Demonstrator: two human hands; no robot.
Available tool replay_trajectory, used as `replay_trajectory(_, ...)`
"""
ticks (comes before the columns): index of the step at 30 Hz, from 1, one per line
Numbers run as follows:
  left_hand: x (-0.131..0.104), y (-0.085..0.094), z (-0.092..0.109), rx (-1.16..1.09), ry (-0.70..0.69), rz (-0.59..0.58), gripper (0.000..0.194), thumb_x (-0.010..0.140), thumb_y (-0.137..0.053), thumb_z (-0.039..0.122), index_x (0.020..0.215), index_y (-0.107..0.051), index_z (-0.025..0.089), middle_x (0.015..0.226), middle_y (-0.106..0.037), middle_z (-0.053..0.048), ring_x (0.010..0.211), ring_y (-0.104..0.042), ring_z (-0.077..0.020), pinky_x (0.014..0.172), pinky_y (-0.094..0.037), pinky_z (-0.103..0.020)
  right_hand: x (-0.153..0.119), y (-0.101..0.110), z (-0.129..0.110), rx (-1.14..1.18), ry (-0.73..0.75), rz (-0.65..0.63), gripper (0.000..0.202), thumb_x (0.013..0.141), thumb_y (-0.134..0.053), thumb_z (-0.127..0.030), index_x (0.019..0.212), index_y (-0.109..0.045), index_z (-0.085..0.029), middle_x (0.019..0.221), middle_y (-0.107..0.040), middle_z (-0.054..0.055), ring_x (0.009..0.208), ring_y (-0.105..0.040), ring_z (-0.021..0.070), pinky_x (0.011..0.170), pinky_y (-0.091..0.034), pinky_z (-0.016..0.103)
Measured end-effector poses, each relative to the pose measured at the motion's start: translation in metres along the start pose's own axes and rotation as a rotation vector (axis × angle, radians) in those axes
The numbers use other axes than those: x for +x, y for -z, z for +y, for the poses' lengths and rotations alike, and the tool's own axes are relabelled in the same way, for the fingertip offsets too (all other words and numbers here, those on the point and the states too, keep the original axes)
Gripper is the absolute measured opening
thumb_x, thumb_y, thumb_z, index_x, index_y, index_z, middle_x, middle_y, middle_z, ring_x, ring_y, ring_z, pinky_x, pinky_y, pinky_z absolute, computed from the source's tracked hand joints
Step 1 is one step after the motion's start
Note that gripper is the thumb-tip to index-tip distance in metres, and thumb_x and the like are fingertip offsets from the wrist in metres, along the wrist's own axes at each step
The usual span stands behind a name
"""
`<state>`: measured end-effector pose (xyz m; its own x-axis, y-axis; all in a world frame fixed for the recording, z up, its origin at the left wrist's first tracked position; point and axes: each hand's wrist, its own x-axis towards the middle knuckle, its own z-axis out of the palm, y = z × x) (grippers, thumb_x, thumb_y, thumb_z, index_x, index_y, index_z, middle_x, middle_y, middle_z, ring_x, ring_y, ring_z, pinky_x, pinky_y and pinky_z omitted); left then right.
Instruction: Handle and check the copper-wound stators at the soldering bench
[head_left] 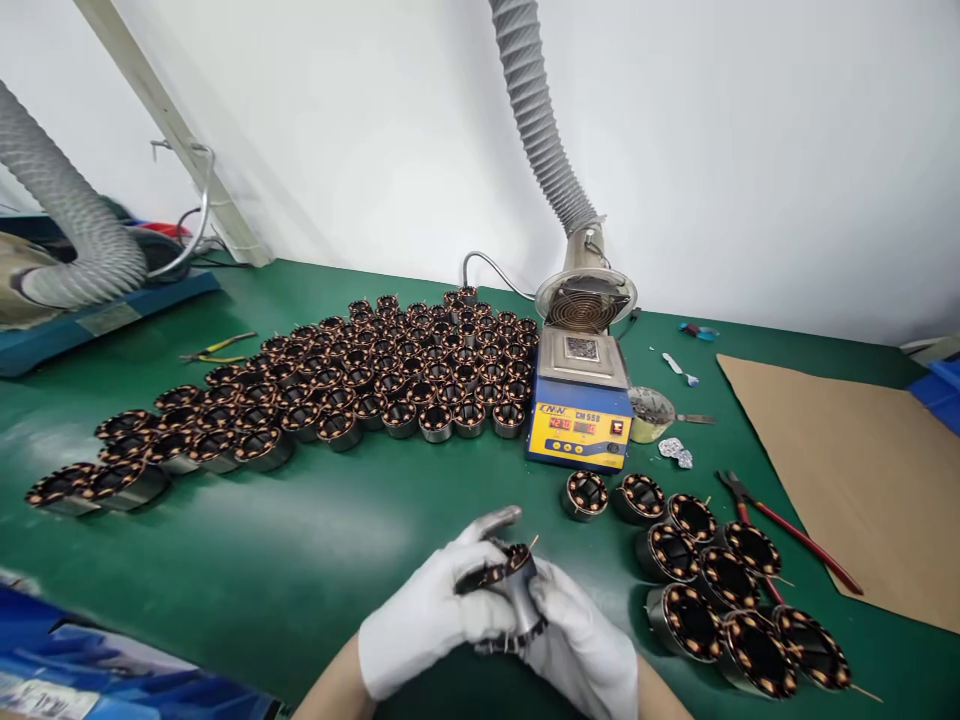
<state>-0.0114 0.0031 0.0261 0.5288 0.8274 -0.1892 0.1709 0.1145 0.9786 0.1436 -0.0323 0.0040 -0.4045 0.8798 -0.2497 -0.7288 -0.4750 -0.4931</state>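
Note:
Both of my hands wear white gloves and meet near the table's front edge. My left hand (431,610) and my right hand (581,645) together grip one motor stator (512,590), a metal ring with copper windings and thin wire ends sticking up. Several similar stators (720,590) lie in a loose group just right of my hands. A large block of many more stators (330,390) stands in rows at the middle left of the green table (300,560).
A blue and yellow solder pot (581,400) sits behind my hands under a grey fume hose (540,120). Beside it are a small cup (649,412), red-handled pliers (787,530) and brown cardboard (847,470). Yellow-handled cutters (217,350) lie at the left.

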Motion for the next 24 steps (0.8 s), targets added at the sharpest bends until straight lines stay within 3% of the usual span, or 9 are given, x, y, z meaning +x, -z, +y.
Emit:
replay_trajectory(3, -0.002, -0.008, -0.010, 0.418, -0.131, 0.169, 0.067, 0.059, -0.071, 0.016, 0.121, -0.048, 0.025, 0.136, -0.044, -0.011, 0.127, -0.038, -0.0293, 0.106, -0.032, -0.047, 0.006, 0.008, 0.017, 0.105, -0.063, 0.034, 0.030, 0.074, -0.069, -0.035, 0.098, -0.065, -0.017, 0.099, -0.066, 0.008, 0.092, -0.060, 0.0213, 0.083, -0.044, 0.037)
replay_trajectory(6, -0.008, -0.014, -0.017, 0.662, -0.241, 0.136, 0.087, 0.059, -0.070, 0.009, 0.132, -0.030, 0.034, 0.133, -0.049, -0.006, 0.124, -0.042, -0.0264, 0.104, -0.036, -0.046, 0.008, 0.015, 0.021, 0.170, -0.076, 0.059, 0.027, 0.075, -0.066, -0.033, 0.098, -0.064, -0.017, 0.098, -0.066, 0.006, 0.089, -0.060, 0.0189, 0.082, -0.044, 0.033)
replay_trajectory(9, -0.006, -0.008, -0.013, 0.732, -0.268, 0.048, 0.078, 0.064, -0.070, 0.011, 0.129, -0.035, 0.034, 0.126, -0.056, -0.003, 0.117, -0.050, -0.0229, 0.106, -0.034, -0.044, 0.009, 0.016, 0.021, 0.189, -0.077, 0.012, 0.023, 0.075, -0.065, -0.031, 0.095, -0.065, -0.020, 0.100, -0.066, 0.005, 0.077, -0.060, 0.0159, 0.073, -0.045, 0.029)
replay_trajectory(12, 0.000, -0.002, -0.005, 0.781, -0.313, -0.020, 0.074, 0.067, -0.070, 0.016, 0.130, -0.034, 0.031, 0.128, -0.055, -0.005, 0.118, -0.049, -0.0230, 0.108, -0.030, -0.046, 0.010, 0.017, 0.022, 0.210, -0.065, 0.014, 0.021, 0.075, -0.065, -0.033, 0.093, -0.065, -0.022, 0.098, -0.066, 0.003, 0.068, -0.057, 0.0132, 0.067, -0.044, 0.027)
replay_trajectory(16, 0.001, -0.001, 0.001, 0.792, -0.389, 0.021, 0.083, 0.060, -0.076, 0.023, 0.130, -0.033, 0.024, 0.128, -0.054, -0.011, 0.119, -0.048, -0.0267, 0.105, -0.035, -0.047, 0.009, 0.015, 0.021, 0.171, -0.020, 0.037, 0.025, 0.074, -0.067, -0.030, 0.098, -0.064, -0.022, 0.096, -0.067, 0.003, 0.082, -0.060, 0.0168, 0.077, -0.043, 0.030)
replay_trajectory(18, -0.001, 0.000, 0.004, 0.753, -0.392, 0.014, 0.068, 0.064, -0.073, 0.025, 0.125, -0.043, 0.025, 0.123, -0.058, -0.010, 0.115, -0.052, -0.0250, 0.101, -0.040, -0.041, 0.008, 0.011, 0.018, 0.153, -0.008, 0.005, 0.029, 0.072, -0.069, -0.027, 0.100, -0.064, -0.021, 0.095, -0.067, 0.003, 0.085, -0.060, 0.0175, 0.080, -0.043, 0.031)
replay_trajectory(21, 0.001, 0.006, 0.008, 0.651, -0.328, 0.009, 0.025, 0.079, -0.056, 0.020, 0.101, -0.062, 0.028, 0.110, -0.067, -0.004, 0.108, -0.057, -0.0205, 0.098, -0.041, -0.036, 0.010, 0.005, 0.016, 0.105, -0.019, -0.082, 0.033, 0.067, -0.072, -0.026, 0.097, -0.064, -0.016, 0.087, -0.067, 0.005, 0.076, -0.062, 0.0164, 0.069, -0.046, 0.026)
replay_trajectory(24, 0.008, 0.010, 0.010, 0.496, -0.149, 0.147, 0.024, 0.073, -0.047, 0.016, 0.076, -0.069, 0.025, 0.100, -0.071, -0.004, 0.107, -0.057, -0.0242, 0.099, -0.040, -0.043, 0.011, 0.007, 0.017, 0.064, -0.050, -0.149, 0.032, 0.067, -0.070, -0.026, 0.095, -0.063, -0.012, 0.079, -0.066, 0.007, 0.067, -0.063, 0.0173, 0.051, -0.043, 0.021)
